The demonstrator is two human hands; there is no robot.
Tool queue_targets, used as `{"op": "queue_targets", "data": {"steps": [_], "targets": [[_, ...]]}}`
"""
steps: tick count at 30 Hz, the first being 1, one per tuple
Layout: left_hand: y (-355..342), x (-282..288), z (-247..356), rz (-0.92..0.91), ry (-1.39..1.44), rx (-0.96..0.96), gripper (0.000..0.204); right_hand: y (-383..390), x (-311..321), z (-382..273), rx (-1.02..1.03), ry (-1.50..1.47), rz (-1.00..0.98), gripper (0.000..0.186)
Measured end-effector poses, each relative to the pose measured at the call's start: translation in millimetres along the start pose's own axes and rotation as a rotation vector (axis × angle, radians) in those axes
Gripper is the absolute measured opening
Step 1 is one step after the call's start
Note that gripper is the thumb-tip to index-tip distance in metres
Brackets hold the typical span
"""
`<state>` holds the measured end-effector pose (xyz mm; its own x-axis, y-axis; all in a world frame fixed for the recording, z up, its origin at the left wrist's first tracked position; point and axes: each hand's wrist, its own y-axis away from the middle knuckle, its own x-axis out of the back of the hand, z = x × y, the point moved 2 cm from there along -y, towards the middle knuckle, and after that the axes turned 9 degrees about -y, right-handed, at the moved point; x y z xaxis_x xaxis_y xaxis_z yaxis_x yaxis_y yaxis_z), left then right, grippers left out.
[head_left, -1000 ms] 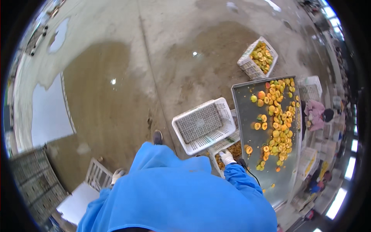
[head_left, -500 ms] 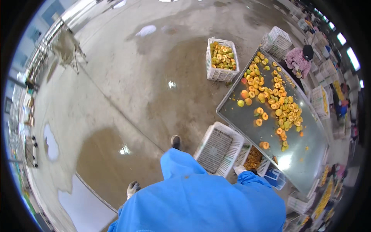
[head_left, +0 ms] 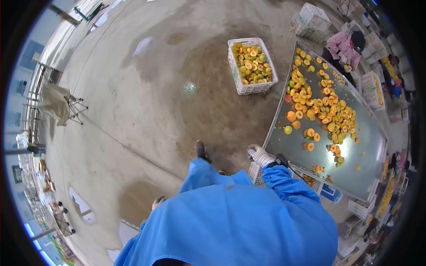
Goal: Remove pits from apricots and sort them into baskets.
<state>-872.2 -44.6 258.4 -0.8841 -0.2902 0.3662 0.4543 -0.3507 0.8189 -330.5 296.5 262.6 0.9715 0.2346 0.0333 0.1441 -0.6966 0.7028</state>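
Wht crate (head_left: 256, 174) nr R fingers (head_left: 251, 152)

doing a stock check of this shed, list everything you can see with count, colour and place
metal table: 1, grey, right
cut fruit: many, orange and yellow-green, on the table
full crate: 1, white, floor ahead, heaped with fruit
low crates: at least 2, white, partly hidden by the table's near end
blue container: 1, blue, near end of the table
stacked crates: count unclear, white, beyond the table's far end
co-worker: 1, pink top, table's far side
draped stand: 1, beige, far left
background clutter: uncountable, mixed, both edges
shoe: 1, dark, ahead of the gown
gown: 1, blue, lower centre
left hand: 1, pale glove, mostly hidden, left of the gown
right hand: 1, pale glove, beside the table
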Motion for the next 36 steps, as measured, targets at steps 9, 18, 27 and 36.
{"op": "queue_targets", "data": {"steps": [9, 18, 27, 36], "targets": [[-160.8, -73.4, 420.3, -0.034, -0.466, -0.257, 0.03, -126.0, 37.1, -32.2, -0.125, -0.811, 0.292, 0.022], [-212.9, -395.7, 717.4, -0.337, -1.003, -0.514, 0.036, -295.6, 101.4, -68.0, -0.208, -1.321, 0.442, 0.025], [-410.9, -642.0, 863.8, -0.166, -1.218, -1.02, 0.056, -514.4, 107.0, -61.4, -0.414, -1.288, 0.69, 0.056], [-566.1, -882.8, 980.1, -0.262, -1.544, -1.127, 0.065, -613.3, 88.8, -23.2, -0.224, -1.282, 1.192, 0.052]]}}
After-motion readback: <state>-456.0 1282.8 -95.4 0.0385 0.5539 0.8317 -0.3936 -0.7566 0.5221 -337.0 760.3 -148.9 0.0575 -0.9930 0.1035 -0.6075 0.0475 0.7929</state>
